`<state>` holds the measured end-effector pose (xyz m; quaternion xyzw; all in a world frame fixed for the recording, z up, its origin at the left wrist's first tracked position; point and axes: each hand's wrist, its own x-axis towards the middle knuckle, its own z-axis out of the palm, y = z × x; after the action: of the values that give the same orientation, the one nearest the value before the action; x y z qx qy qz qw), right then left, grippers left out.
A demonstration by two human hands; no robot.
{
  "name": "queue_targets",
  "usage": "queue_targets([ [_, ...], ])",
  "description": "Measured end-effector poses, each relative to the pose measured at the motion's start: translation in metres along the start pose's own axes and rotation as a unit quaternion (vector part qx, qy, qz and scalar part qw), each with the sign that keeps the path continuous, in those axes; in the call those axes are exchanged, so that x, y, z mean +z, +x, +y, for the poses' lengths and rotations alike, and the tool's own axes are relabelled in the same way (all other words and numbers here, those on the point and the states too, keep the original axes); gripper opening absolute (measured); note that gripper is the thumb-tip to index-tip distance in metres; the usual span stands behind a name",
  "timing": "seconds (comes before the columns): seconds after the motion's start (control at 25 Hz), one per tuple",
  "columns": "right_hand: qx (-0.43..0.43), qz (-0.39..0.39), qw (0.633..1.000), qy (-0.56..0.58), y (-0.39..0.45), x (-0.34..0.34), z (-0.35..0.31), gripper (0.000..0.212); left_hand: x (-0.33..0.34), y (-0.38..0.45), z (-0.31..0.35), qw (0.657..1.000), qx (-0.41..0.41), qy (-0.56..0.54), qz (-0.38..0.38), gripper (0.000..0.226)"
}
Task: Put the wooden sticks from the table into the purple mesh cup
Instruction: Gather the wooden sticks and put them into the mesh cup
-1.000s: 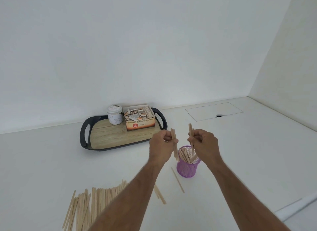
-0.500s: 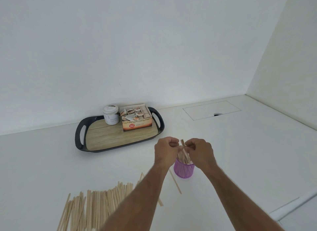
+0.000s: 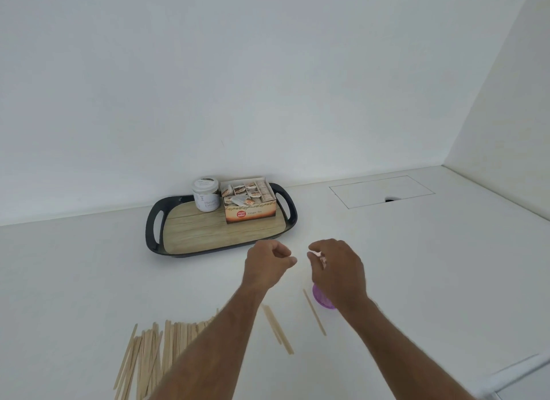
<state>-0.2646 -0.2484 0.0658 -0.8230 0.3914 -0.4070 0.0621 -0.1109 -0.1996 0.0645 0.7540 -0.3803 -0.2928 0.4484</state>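
Both hands (image 3: 269, 262) empty above purple cup (image 3: 322, 299)

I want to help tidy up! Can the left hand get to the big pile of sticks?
Probably yes. The left hand is empty and hovers above the table, and the pile of sticks lies beside its forearm with nothing on top of it.

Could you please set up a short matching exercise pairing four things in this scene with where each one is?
Things:
1. white jar
2. tea box
3. purple mesh cup
4. pile of wooden sticks

Places:
A. mostly hidden under the right hand
B. loose on the table, left of the left forearm
C. right half of the tray, at the back
D. on the tray, just left of the box

Pairs: 1-D, 2-C, 3-A, 4-B
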Motion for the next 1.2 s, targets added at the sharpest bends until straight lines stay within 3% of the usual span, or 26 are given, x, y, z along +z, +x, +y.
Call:
queue_targets([
  [0.08, -0.025, -0.055, 0.998, 0.025, -0.008, 0.010, -0.011, 0.009, -0.016, 0.001, -0.013, 0.997, -0.016, 0.075, -0.001, 0.018],
  [0.16, 0.030, -0.175, 0.983, 0.037, -0.019, 0.024, -0.018, 0.009, -0.032, 0.000, -0.025, 0.986, -0.041, 0.160, -0.014, 0.021],
  [0.28, 0.103, -0.298, 0.948, -0.031, -0.037, 0.042, -0.017, 0.034, -0.055, -0.004, -0.041, 0.954, -0.096, 0.281, -0.049, 0.034],
  [0.4, 0.112, -0.362, 0.913, -0.154, -0.052, 0.052, -0.015, 0.073, -0.070, -0.014, -0.055, 0.910, -0.131, 0.383, -0.085, 0.059],
  [0.52, 0.136, -0.407, 0.884, -0.185, -0.066, 0.058, -0.018, 0.085, -0.074, -0.021, -0.064, 0.880, -0.141, 0.439, -0.115, 0.071],
  [0.68, 0.097, -0.404, 0.889, -0.191, -0.076, 0.067, -0.026, 0.060, -0.066, -0.026, -0.070, 0.880, -0.146, 0.432, -0.132, 0.066],
  [0.84, 0.072, -0.387, 0.914, -0.101, -0.083, 0.073, -0.034, 0.035, -0.060, -0.030, -0.073, 0.892, -0.141, 0.416, -0.112, 0.061],
  [1.0, 0.096, -0.358, 0.928, -0.033, -0.085, 0.075, -0.036, 0.024, -0.060, -0.034, -0.071, 0.906, -0.134, 0.391, -0.094, 0.055],
  [1.2, 0.123, -0.348, 0.928, -0.056, -0.079, 0.075, -0.034, 0.020, -0.062, -0.036, -0.077, 0.919, -0.140, 0.357, -0.096, 0.050],
])
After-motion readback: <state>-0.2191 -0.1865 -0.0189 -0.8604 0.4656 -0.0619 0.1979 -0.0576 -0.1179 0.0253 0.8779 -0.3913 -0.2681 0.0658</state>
